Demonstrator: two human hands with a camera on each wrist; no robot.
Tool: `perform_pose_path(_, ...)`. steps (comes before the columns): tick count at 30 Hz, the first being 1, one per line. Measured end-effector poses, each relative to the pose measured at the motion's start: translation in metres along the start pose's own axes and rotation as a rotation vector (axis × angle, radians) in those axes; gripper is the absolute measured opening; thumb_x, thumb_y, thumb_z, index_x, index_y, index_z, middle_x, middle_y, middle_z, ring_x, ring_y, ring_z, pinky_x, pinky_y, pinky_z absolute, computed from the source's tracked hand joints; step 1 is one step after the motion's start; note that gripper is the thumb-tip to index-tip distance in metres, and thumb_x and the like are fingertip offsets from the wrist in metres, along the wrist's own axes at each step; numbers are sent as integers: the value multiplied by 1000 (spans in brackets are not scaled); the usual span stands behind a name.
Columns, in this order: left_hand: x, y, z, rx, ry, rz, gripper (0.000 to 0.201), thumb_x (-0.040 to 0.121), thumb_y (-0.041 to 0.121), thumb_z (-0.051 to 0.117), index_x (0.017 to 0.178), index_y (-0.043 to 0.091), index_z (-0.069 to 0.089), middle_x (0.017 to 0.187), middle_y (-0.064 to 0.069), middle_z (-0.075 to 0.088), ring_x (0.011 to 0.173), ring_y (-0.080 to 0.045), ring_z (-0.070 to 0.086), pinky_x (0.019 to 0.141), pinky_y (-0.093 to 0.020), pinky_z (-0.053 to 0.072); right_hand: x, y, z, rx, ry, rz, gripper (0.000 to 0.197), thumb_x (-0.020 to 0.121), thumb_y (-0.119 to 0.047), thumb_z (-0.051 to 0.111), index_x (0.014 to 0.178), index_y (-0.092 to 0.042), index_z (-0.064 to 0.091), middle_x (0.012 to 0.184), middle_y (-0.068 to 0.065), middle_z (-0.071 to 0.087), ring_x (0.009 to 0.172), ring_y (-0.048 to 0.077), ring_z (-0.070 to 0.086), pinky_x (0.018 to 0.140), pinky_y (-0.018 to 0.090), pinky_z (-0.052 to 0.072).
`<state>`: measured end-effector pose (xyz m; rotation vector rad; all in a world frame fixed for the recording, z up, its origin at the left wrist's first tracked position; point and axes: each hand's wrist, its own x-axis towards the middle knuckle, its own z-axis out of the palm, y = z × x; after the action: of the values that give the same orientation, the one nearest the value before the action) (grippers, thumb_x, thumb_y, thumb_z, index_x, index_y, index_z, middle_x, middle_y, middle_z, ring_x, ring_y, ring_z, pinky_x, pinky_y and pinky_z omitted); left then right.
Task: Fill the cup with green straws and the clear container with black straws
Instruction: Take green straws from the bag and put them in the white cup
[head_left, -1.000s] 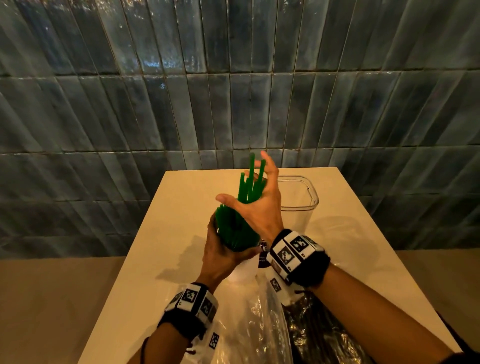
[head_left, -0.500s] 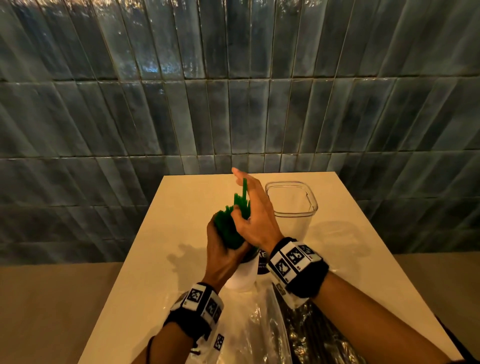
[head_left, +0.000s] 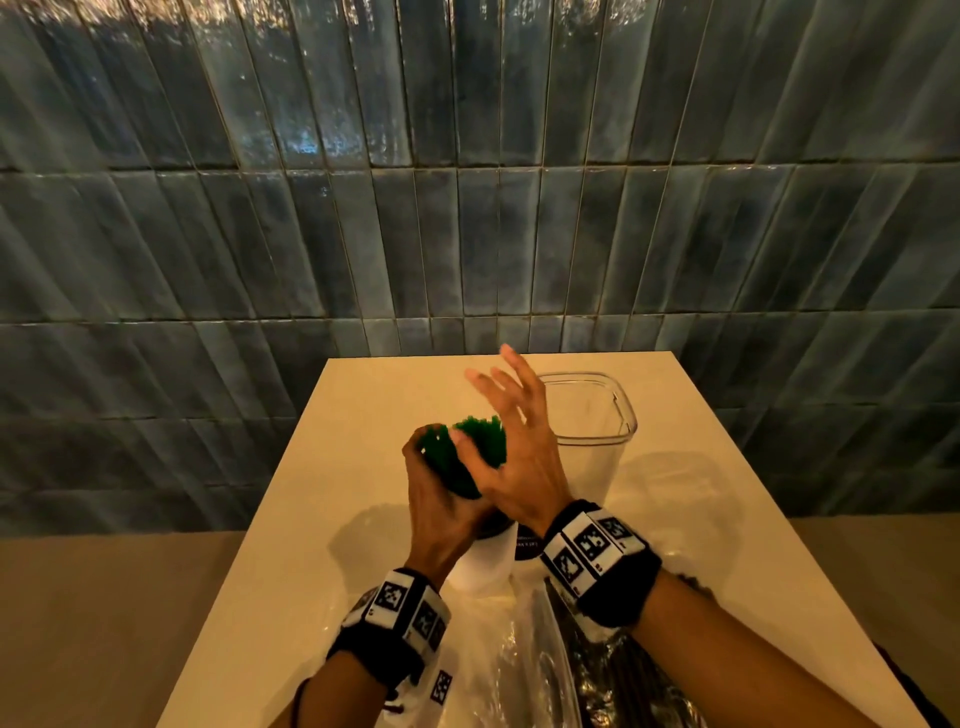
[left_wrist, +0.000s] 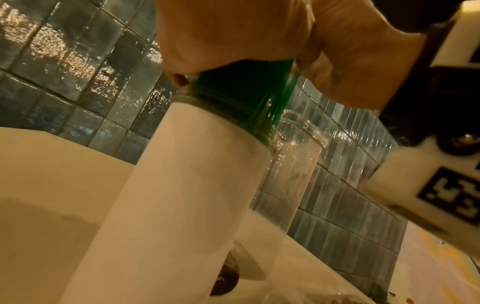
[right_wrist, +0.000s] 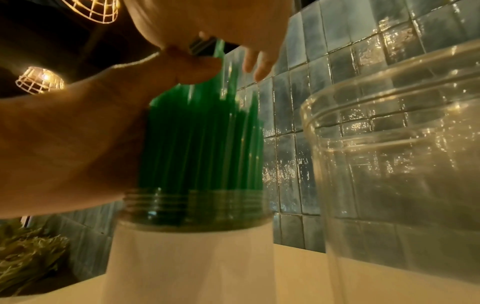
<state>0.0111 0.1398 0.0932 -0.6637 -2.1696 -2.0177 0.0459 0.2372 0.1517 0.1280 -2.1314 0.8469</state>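
Observation:
A thick bundle of green straws stands in the white cup at the table's middle. My left hand wraps around the bundle just above the cup's rim. My right hand lies over the straw tops on the right side, its fingers straight and spread, holding nothing. The clear container stands empty just right of the cup. The right wrist view shows the green straws rising from the cup beside the clear container. In the left wrist view the cup fills the centre.
A crumpled clear plastic bag lies on the table's near edge in front of the cup. Beside it, a bag of black straws lies under my right forearm. The beige table butts against a dark tiled wall.
The few green straws that stuck up above the bundle have gone down level with the rest. My right hand let them go and spread its fingers; the left hand keeps its grip.

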Motion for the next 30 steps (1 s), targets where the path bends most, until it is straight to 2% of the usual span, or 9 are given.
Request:
perform_pose_path(2,-3,-7,0,47,-77,-43,115,45,45,86,135,30,17,121,22,43,104,5,52,84,-10,44,2,-2,-1,-8,-7,73,59,86,-44,54,138,-30,31,152,-1,20,137,-4,16,107,18,26)
perform_pose_path(4,-6,-17,0,122,-137,-103,129,47,36,92,142,31,5,116,26,43,100,0,53,84,-18,44,3,-3,-1,-80,-137,235,53,89,-49,50,137,-29,37,151,-3,25,136,8,26,109,30,33)
perform_pose_path(8,-2,-20,0,173,-122,-147,108,40,43,90,131,32,32,116,9,58,103,-15,59,85,-34,52,0,0,2,-100,-361,460,45,89,-53,50,124,-24,53,136,-2,45,120,17,49,101,28,40)
perform_pose_path(13,1,-10,0,29,-26,-95,110,38,49,88,131,24,35,126,6,51,113,-9,54,93,-25,48,3,-4,-3,36,-171,345,54,77,-58,62,119,-25,54,129,-6,45,112,4,44,94,19,41)
perform_pose_path(16,0,-18,3,79,-96,-92,127,42,39,92,143,22,18,131,16,43,118,5,46,100,-11,36,2,-3,-4,-12,-377,389,86,62,-66,71,134,-33,40,147,-6,24,128,9,30,102,26,34)
perform_pose_path(20,-3,-25,3,46,-130,-144,103,38,43,87,128,22,42,119,3,60,106,-14,60,91,-36,53,0,0,-7,-77,-533,404,80,63,-60,75,130,-29,46,141,-6,32,124,16,42,104,39,42)
perform_pose_path(23,-1,-17,3,-3,-75,-90,90,43,42,82,122,16,45,114,2,60,104,-13,61,84,-23,52,1,-2,-10,-113,-424,368,65,65,-57,76,117,-25,53,128,-5,37,113,13,45,98,30,46)
perform_pose_path(25,-1,-13,3,-37,-71,-63,99,44,43,83,126,14,36,119,1,54,107,-12,59,86,-19,50,2,-3,-11,-136,-386,345,71,62,-60,76,120,-26,52,132,-3,33,119,13,39,98,27,41)
perform_pose_path(30,-8,-26,0,39,-158,-128,125,34,49,91,137,27,24,134,0,45,120,-14,51,98,-39,48,5,0,-12,-248,-598,328,72,70,-60,69,132,-32,44,140,-5,34,124,19,42,100,36,43)
